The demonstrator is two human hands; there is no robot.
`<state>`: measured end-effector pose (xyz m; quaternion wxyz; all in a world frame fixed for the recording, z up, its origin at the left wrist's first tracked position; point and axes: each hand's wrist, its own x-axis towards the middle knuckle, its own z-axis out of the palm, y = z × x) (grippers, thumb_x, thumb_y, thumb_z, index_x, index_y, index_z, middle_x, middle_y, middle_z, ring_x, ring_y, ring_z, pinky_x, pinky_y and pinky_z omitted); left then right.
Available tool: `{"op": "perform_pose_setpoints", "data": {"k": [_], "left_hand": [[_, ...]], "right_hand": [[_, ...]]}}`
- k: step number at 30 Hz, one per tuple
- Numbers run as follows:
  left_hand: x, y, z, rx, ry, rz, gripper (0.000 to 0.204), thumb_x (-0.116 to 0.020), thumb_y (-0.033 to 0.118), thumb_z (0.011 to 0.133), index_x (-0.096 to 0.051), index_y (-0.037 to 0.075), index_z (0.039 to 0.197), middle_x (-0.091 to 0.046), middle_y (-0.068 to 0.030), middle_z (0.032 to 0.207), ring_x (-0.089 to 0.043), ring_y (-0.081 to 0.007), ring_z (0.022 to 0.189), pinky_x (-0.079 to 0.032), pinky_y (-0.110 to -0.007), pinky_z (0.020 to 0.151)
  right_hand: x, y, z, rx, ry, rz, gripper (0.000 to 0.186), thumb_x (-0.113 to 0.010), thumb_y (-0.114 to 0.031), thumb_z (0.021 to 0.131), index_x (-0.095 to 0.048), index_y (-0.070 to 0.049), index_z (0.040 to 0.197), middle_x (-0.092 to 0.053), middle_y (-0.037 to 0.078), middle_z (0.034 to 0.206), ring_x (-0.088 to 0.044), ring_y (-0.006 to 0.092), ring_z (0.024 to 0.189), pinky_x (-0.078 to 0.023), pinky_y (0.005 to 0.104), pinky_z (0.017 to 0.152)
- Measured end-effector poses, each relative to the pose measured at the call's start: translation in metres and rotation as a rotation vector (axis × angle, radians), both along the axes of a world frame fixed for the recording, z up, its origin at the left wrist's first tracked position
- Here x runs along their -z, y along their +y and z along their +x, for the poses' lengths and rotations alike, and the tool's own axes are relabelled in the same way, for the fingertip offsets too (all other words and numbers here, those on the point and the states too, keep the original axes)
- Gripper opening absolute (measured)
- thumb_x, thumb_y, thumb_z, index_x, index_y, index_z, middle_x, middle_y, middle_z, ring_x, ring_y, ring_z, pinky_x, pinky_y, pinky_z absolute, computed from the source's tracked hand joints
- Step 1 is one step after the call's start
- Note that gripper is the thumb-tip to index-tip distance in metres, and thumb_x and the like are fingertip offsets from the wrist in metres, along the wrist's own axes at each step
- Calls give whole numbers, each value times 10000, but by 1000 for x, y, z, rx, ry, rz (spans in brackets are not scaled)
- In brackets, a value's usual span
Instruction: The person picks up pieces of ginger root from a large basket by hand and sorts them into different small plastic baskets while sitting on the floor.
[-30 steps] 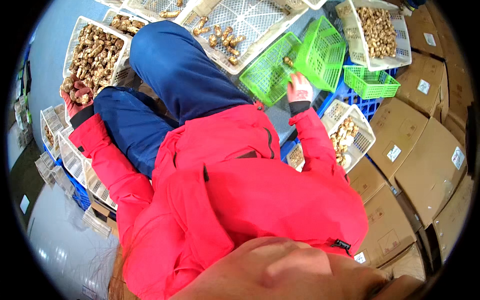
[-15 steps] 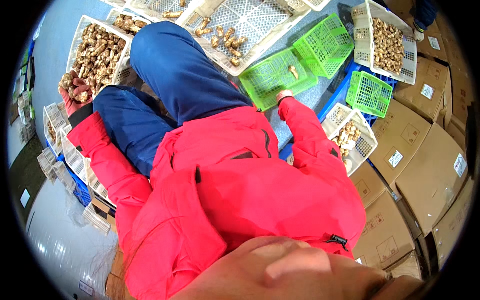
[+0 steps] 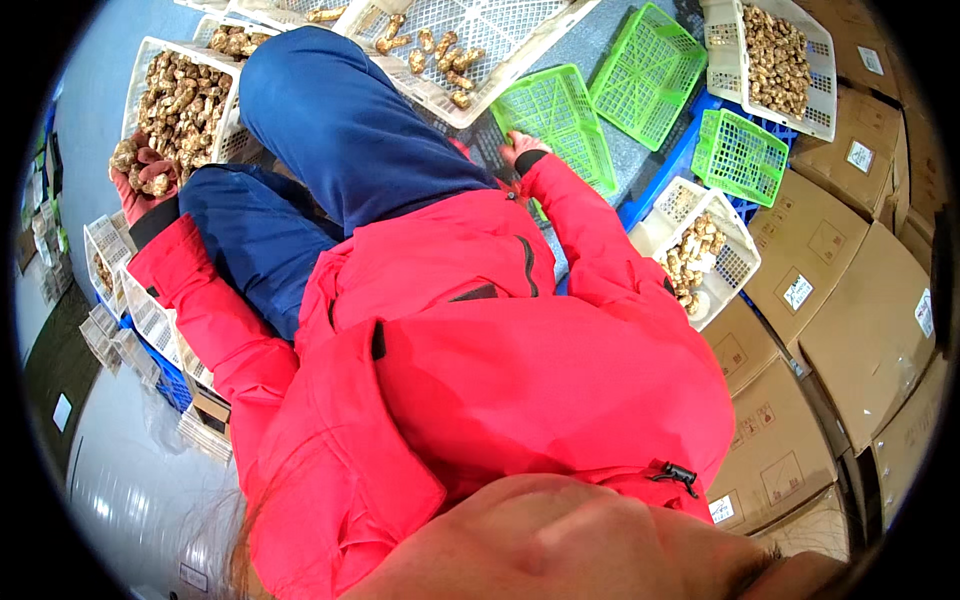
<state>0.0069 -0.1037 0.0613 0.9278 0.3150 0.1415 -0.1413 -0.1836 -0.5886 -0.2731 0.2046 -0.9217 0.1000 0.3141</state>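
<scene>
At the far left my left hand, seemingly in a reddish glove, is closed around a few brown-and-cream mushrooms. It is beside a white crate heaped with similar mushrooms. My right hand is at the near left rim of a shallow green plastic basket, fingers curled on the edge. That basket is tilted, and no mushroom shows in it. Beyond my knee, several mushrooms lie in a wide white lattice crate.
A second green basket stands right of the first, and a third sits on a blue pallet. White crates of mushrooms stand at the right. Cardboard boxes are stacked along the right side. My knees lie between both hands.
The near green basket has turned and tilted, and the mushroom that lay in it no longer shows there. My right hand has shifted up and left along its rim. My left hand still holds mushrooms.
</scene>
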Motion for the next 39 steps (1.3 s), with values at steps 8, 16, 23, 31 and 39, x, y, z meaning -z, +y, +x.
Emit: {"op": "perform_pose_setpoints", "data": {"k": [8,16,23,31,39], "left_hand": [[-3,7,-8,-41,40,-16,420,-624,206,678,-487,-7,1012,-547,-146,904,-498,-188,615,-415,-233,498],[-11,10,-4,-111,26,61,360,-608,154,688,-490,-23,977,-518,-149,1017,-519,-210,716,-423,-238,489],[-14,3,-3,-138,8,67,340,-601,169,696,-503,-24,958,-511,-163,1025,-522,-219,721,-423,-239,490],[-18,-3,-16,-104,7,54,393,-620,167,672,-487,-18,993,-510,-152,1033,-514,-212,718,-421,-243,491],[-21,-8,-2,-55,6,-15,463,-631,168,658,-450,-26,1038,-519,-145,1003,-476,-187,630,-400,-249,529]], "right_hand": [[8,-160,48,464,-668,-202,454,-508,-372,697,-506,-71,1036,-526,194,979,-499,322,912,-393,392,789],[32,-143,95,631,4,-285,656,-539,-409,699,-289,-70,1201,-493,152,1072,-453,304,1012,-344,359,865],[66,-194,5,151,-117,-294,496,-527,-342,704,-377,-192,1152,-517,145,1019,-507,296,913,-379,379,811],[32,-148,-3,221,-88,-41,596,-540,-353,698,-322,-164,1219,-428,148,1153,-418,292,1058,-337,362,884],[38,-172,15,-97,31,-391,410,-544,-299,719,-416,-111,1060,-527,123,980,-516,270,905,-425,370,742]]}}
